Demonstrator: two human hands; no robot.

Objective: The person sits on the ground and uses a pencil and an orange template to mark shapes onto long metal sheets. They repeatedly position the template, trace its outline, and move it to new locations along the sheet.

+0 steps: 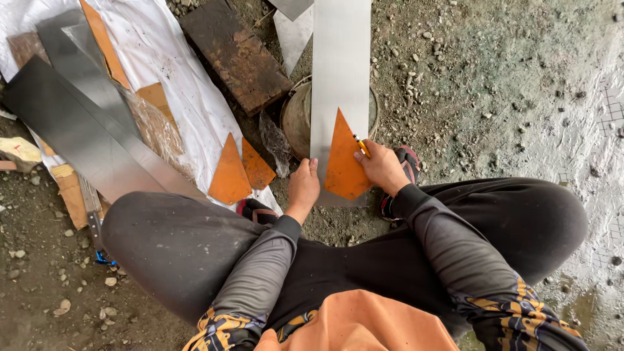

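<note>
A long strip of grey sheet metal (339,65) lies in front of me, running away from my knees over a round metal pot (296,118). An orange kite-shaped template (342,166) lies flat on the strip's near end. My left hand (303,185) presses on the strip's near left edge, beside the template. My right hand (382,167) rests on the template's right edge and holds a yellow pencil (361,146), its tip at that edge.
Two more orange templates (239,172) lie to the left on a white sheet (175,71). Long grey metal strips (84,130) cross that sheet. A rusty brown slab (235,53) lies behind. Gravelly dirt ground (494,84) spreads to the right. I squat, knees apart.
</note>
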